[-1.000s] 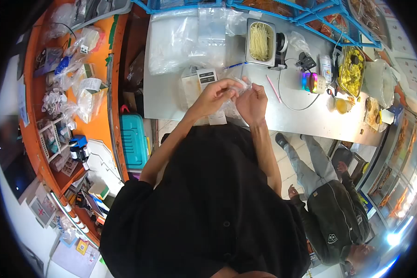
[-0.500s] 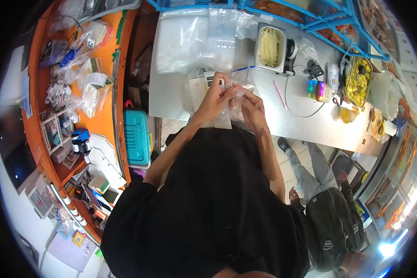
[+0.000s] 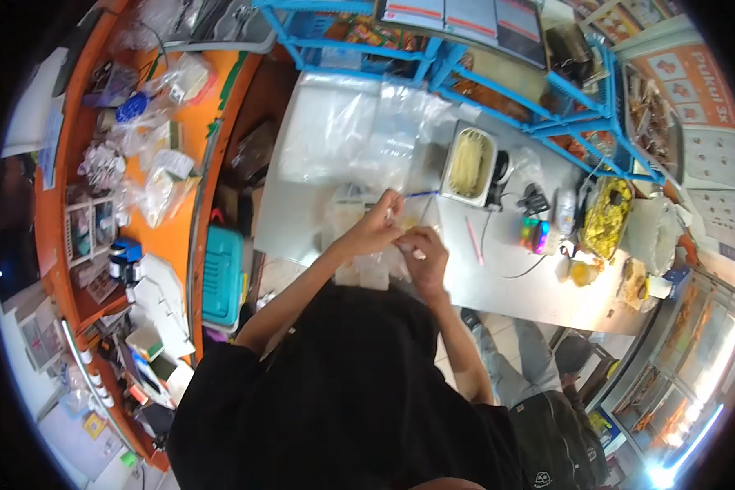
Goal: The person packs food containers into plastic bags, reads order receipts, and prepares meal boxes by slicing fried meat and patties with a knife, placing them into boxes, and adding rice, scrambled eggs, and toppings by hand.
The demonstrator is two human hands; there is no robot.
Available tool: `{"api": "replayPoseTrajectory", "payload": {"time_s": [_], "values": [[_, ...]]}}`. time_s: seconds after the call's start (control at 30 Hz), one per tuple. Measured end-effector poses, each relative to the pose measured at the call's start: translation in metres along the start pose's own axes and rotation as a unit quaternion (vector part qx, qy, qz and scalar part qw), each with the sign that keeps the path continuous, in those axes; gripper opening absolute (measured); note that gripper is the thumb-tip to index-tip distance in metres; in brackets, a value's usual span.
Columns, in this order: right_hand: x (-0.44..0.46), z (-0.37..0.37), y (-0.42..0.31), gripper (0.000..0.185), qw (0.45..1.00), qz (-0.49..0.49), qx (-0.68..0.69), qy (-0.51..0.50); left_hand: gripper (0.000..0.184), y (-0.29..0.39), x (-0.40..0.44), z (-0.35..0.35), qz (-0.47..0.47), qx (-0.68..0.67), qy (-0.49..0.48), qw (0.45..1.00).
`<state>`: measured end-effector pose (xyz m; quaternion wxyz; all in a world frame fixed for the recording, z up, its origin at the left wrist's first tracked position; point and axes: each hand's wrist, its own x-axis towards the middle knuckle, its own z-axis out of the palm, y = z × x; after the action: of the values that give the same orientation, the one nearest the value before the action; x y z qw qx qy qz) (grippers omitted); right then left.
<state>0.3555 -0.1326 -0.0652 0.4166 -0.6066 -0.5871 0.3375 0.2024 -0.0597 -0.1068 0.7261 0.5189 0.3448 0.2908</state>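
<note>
Both my hands are over the front of the metal table, close together at a clear plastic bag [image 3: 395, 263]. My left hand [image 3: 371, 230] is closed, its fingers pinching the bag's upper part. Just to the right and slightly lower, my right hand [image 3: 426, 255] has its fingers curled in on the bag too. The bag hangs between and below them; what it contains is too blurred to tell. Printed paper or packaging lies under the left hand. A blue pen [image 3: 422, 193] rests on the table just beyond my hands.
Stacked clear bags [image 3: 327, 131] cover the back left. A steel container of pale shreds [image 3: 470, 163], a pink pen [image 3: 474, 242] and a tray of yellow food [image 3: 608, 216] are to the right. Blue crates [image 3: 441, 69] line the back. Another person [image 3: 559, 441] is at my lower right.
The view has tilted up, so the table sits lower and a screen shows above the crates. Both hands stay at the bag, the right one now slightly lower than the left.
</note>
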Motion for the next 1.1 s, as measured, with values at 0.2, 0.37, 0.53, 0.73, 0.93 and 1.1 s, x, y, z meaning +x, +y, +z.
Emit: {"api": "replayPoseTrajectory", "payload": {"time_s": [0.2, 0.37, 0.53, 0.73, 0.93, 1.1], "values": [[-0.003, 0.025, 0.018, 0.022, 0.978, -0.035, -0.107, 0.178, 0.036, 0.038, -0.012, 0.02, -0.061, 0.043, 0.067, 0.995], [0.001, 0.022, 0.015, 0.026, 0.964, -0.125, -0.152, 0.181, 0.033, 0.049, 0.009, -0.013, -0.168, 0.136, -0.062, 0.974], [0.014, 0.011, -0.008, 0.026, 0.987, -0.028, -0.079, 0.141, 0.033, 0.061, 0.015, -0.014, -0.133, 0.078, -0.115, 0.981], [0.039, -0.012, -0.009, 0.026, 0.995, -0.014, -0.103, 0.012, 0.029, 0.049, 0.029, -0.032, -0.064, 0.092, -0.142, 0.983], [0.039, -0.042, 0.007, 0.032, 0.979, 0.103, -0.154, -0.087, 0.022, 0.04, 0.028, -0.065, 0.089, 0.439, -0.068, 0.891], [0.024, -0.047, 0.026, 0.03, 0.912, 0.355, 0.117, -0.169, 0.019, 0.027, 0.005, -0.06, 0.035, 0.451, -0.045, 0.891]]}}
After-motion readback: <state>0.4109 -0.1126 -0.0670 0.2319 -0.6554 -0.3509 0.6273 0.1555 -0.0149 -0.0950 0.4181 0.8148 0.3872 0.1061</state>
